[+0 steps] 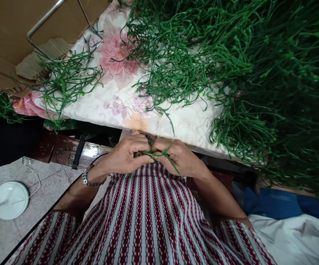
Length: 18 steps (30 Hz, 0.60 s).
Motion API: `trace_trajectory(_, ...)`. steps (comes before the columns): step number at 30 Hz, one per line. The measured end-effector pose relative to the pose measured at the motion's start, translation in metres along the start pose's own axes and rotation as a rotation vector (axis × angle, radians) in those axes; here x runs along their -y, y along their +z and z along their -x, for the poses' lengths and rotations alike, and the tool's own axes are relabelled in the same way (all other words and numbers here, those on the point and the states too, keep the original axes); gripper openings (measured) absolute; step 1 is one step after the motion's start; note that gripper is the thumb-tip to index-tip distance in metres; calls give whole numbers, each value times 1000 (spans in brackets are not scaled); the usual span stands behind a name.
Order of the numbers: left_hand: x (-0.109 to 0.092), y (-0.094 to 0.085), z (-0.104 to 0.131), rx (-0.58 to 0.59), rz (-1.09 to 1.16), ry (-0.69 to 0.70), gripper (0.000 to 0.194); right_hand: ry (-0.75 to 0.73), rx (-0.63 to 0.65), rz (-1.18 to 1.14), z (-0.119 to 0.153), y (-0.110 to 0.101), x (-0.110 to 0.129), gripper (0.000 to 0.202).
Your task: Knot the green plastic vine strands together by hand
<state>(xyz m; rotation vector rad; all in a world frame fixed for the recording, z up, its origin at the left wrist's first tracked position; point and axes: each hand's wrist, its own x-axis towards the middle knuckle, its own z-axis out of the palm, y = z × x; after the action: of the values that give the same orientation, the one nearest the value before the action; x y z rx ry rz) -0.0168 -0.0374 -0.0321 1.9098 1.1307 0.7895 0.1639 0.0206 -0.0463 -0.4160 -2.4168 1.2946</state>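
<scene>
My left hand [130,154], with a metal watch on its wrist, is closed on one end of a thin green stem piece [172,127]. Right beside it, my right hand [177,156] pinches the same piece, and its branches stick out above and below my fingers. Both hands nearly touch over my lap, just below the edge of a floral cloth [176,117]. A large heap of green stems [170,70] lies on the cloth ahead and to the right. A smaller bunch [63,81] lies on the left part of the cloth.
A cardboard box [7,33] and a bent metal frame [45,24] stand at the upper left. On the tiled floor at the lower left is a round white object [10,200]. Blue cloth [272,203] and white cloth [294,237] lie at the lower right.
</scene>
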Motion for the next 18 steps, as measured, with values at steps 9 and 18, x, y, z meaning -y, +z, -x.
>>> trace_trajectory(9, 9, 0, 4, 344, 402, -37, 25, -81, 338, -429, -3, 5, -9, 27)
trace_trajectory(18, 16, 6, 5, 505, 494, -105, 22, 13, 431, -661, -1, 7, -12, 21)
